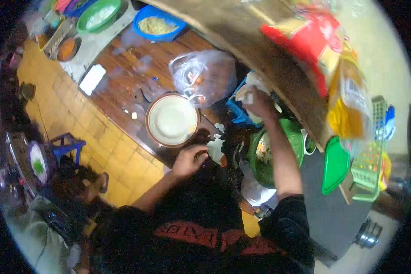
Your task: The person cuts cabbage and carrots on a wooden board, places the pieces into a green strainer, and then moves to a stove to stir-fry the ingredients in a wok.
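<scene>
My left hand point(190, 160) hovers at the table's near edge, just below a cream plate point(172, 119) with a brown rim. Its fingers are loosely bent, the thumb stands apart from them, and I see nothing held. Stretched forward, my right hand point(259, 104) is over a blue plastic bag point(243, 113) with whitish contents. The fingers are closed around a small whitish thing point(247, 97) that I cannot make out. Beneath my right forearm sits a green basket point(285, 150) with pale scraps inside. Left of that hand lies a clear plastic bag point(203, 75) holding some orange-brown things.
A blue basin point(157, 23) of pale yellowish food and a green basin point(98, 16) stand at the back left. A raised wooden board point(242, 41) borders the right side, with an oil pouch point(350, 100) beyond. Another person point(55, 219) is at the lower left.
</scene>
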`<act>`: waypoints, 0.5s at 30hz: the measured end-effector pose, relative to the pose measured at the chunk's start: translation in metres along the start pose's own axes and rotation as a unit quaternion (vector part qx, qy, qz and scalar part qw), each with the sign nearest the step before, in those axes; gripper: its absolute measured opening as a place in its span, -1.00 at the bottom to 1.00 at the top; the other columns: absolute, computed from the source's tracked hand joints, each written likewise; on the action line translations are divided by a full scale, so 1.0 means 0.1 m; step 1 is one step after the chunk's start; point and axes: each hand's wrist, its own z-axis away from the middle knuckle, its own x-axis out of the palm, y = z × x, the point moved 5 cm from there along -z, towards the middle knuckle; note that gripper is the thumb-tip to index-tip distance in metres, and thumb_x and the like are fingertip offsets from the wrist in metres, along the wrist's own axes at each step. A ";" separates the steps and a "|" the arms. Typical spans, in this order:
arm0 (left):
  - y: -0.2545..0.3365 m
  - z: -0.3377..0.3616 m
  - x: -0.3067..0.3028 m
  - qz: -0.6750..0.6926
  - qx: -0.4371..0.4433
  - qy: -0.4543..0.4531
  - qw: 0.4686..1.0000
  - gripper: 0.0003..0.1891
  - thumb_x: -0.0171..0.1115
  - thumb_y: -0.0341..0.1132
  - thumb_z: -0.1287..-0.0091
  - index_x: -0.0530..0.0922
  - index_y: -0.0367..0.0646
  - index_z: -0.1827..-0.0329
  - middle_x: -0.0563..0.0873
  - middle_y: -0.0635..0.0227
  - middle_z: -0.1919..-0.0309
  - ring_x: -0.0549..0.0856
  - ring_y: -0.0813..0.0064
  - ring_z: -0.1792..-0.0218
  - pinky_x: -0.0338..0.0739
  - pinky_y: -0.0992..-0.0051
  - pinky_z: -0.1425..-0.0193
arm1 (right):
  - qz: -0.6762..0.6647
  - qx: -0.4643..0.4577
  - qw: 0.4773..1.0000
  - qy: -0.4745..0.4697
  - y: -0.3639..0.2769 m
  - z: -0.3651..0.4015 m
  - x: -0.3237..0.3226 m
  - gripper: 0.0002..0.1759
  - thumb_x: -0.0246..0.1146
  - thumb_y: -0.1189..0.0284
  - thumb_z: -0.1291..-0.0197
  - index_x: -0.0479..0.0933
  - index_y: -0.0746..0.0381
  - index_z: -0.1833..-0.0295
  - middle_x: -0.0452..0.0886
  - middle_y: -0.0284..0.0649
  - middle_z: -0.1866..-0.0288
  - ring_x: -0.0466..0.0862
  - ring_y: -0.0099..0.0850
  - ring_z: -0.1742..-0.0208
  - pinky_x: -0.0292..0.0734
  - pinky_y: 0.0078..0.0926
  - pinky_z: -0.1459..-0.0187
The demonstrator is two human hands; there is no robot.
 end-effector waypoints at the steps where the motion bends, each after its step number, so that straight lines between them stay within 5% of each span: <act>1: -0.06 0.02 -0.11 -0.028 0.016 0.027 0.999 -0.75 0.23 -0.29 -0.18 0.56 -0.22 0.12 0.65 0.10 0.22 0.65 0.16 0.21 0.52 0.36 0.10 | -0.009 -0.004 1.000 0.002 0.02 0.04 -0.13 -0.16 0.38 0.13 0.18 0.21 0.25 -0.21 0.50 0.01 0.04 0.53 -0.04 0.02 0.42 -0.12 0.01; 2: -0.11 0.03 -0.20 0.017 -0.059 0.025 0.998 -0.75 0.22 -0.30 -0.19 0.56 -0.22 0.13 0.65 0.11 0.22 0.67 0.24 0.26 0.55 0.40 0.18 | -0.017 -0.008 1.000 0.006 0.11 0.09 -0.21 -0.14 0.36 0.12 0.15 0.19 0.24 -0.25 0.50 -0.02 0.00 0.54 -0.07 0.00 0.42 -0.12 0.01; 4: -0.16 0.06 -0.37 0.033 -0.095 0.057 0.993 -0.77 0.22 -0.32 -0.18 0.56 -0.22 0.13 0.66 0.12 0.23 0.68 0.32 0.31 0.58 0.45 0.25 | 0.177 -0.056 0.950 0.253 0.66 0.23 -0.15 -0.12 0.33 0.11 0.07 0.12 0.23 -0.32 0.37 -0.11 -0.23 0.42 -0.20 -0.20 0.32 -0.23 -0.15; 5: -0.17 0.04 -0.41 0.025 -0.058 0.078 0.995 -0.77 0.21 -0.32 -0.19 0.56 -0.20 0.12 0.66 0.12 0.24 0.68 0.32 0.32 0.58 0.46 0.27 | -0.039 0.002 0.998 0.042 1.01 0.26 -0.35 -0.15 0.28 0.12 0.00 0.09 0.22 -0.34 0.24 -0.15 -0.32 0.29 -0.24 -0.29 0.19 -0.28 -0.24; 6: -0.21 0.01 -0.43 0.030 -0.071 0.075 0.994 -0.78 0.21 -0.32 -0.20 0.56 -0.19 0.12 0.66 0.15 0.24 0.68 0.31 0.31 0.57 0.46 0.23 | -0.249 0.066 0.951 -0.174 1.12 0.35 -0.47 -0.18 0.24 0.12 -0.06 0.07 0.22 -0.36 0.10 -0.18 -0.41 0.15 -0.28 -0.38 0.06 -0.34 -0.33; 9: -0.15 -0.21 -0.44 -0.041 -0.021 0.094 0.994 -0.78 0.21 -0.34 -0.19 0.55 -0.18 0.12 0.66 0.16 0.25 0.68 0.29 0.31 0.56 0.45 0.19 | -0.245 0.066 0.957 -0.140 1.31 0.42 -0.48 -0.20 0.23 0.13 -0.07 0.09 0.22 -0.35 0.12 -0.17 -0.40 0.17 -0.27 -0.37 0.07 -0.33 -0.33; 12: -0.07 -0.50 -0.30 0.002 -0.103 0.029 0.994 -0.82 0.18 -0.38 -0.20 0.56 -0.23 0.16 0.66 0.11 0.21 0.65 0.28 0.14 0.48 0.44 0.04 | -0.247 0.069 0.964 -0.068 1.51 0.68 -0.49 -0.24 0.22 0.13 -0.08 0.13 0.23 -0.33 0.15 -0.16 -0.38 0.19 -0.26 -0.35 0.08 -0.31 -0.32; 15: 0.13 -0.84 -0.13 -0.030 0.018 0.025 0.999 -0.78 0.19 -0.44 -0.14 0.52 -0.24 0.14 0.65 0.12 0.29 0.67 0.25 0.31 0.52 0.37 0.20 | -0.247 0.074 0.966 0.011 1.50 0.77 -0.45 -0.27 0.20 0.14 -0.10 0.16 0.23 -0.31 0.18 -0.14 -0.36 0.21 -0.25 -0.34 0.09 -0.29 -0.31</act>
